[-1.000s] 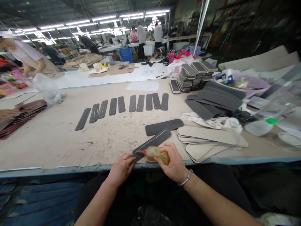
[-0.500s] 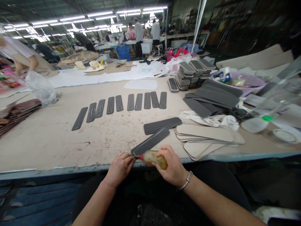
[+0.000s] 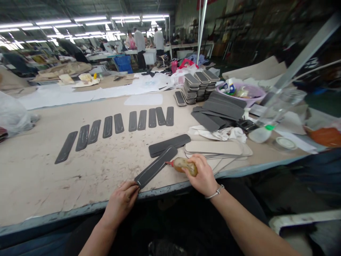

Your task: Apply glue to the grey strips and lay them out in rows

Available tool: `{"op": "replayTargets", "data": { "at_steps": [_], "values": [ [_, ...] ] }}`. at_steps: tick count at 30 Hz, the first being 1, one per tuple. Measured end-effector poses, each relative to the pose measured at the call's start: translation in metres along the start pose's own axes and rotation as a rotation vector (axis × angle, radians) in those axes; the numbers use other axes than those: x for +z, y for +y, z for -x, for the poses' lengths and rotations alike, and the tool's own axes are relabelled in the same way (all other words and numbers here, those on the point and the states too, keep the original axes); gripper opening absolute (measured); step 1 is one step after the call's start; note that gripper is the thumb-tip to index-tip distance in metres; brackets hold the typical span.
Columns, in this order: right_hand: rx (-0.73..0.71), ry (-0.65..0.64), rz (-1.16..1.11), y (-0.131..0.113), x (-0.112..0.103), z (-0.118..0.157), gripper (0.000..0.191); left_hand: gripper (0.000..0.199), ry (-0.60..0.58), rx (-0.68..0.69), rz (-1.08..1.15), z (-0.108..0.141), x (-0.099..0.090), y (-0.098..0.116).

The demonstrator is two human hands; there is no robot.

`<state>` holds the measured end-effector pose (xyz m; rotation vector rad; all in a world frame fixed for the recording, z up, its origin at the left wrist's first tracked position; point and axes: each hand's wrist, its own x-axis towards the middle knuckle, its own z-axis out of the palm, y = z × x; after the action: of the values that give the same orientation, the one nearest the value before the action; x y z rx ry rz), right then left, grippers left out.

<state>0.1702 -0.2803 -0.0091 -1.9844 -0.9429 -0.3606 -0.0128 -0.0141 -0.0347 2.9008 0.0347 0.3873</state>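
My left hand (image 3: 123, 200) pinches the near end of a long dark grey strip (image 3: 157, 166) with rounded ends, at the table's front edge. A thin pale line of glue runs along the strip's far side and round its near end. In my right hand (image 3: 203, 176) is a glue bottle (image 3: 183, 166), yellowish and squeezed from its base. Its red nozzle points left, with the tip at the strip's right edge; whether it touches cannot be made out. Under the strip's far end lies another dark strip (image 3: 170, 144).
Several grey pieces with shiny glue lines (image 3: 141, 120) lie in a row. To the right are beige strips (image 3: 213, 147), a white cloth (image 3: 218, 133), dark strips (image 3: 218, 110), stacked pieces (image 3: 191, 89) and a purple basin (image 3: 257, 99). People stand farther back.
The glue bottle's nozzle has moved from the strip's near end up along its right edge. My left hand still holds the near end. The view has turned to the right.
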Motion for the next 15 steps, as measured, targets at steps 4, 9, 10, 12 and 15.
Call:
{"op": "replayTargets", "data": {
  "at_steps": [4,9,10,12,15],
  "values": [
    [0.041,0.086,0.130,0.016,-0.007,-0.007,0.028,0.019,0.005,0.018,-0.020,-0.001,0.001,-0.002],
    [-0.038,0.119,0.021,0.005,0.000,-0.004,0.029,0.019,0.006,0.017,-0.040,-0.002,0.002,-0.001],
    [-0.063,0.101,-0.033,-0.001,0.004,-0.001,0.029,0.019,0.007,0.016,-0.043,-0.002,0.002,-0.001],
    [-0.101,0.022,-0.129,-0.014,0.015,0.004,0.030,0.019,0.007,0.018,-0.050,-0.002,0.002,0.000],
    [-0.122,-0.134,-0.213,-0.030,0.028,0.009,0.030,0.018,-0.005,0.022,-0.055,-0.003,0.002,0.001]
  ]
}}
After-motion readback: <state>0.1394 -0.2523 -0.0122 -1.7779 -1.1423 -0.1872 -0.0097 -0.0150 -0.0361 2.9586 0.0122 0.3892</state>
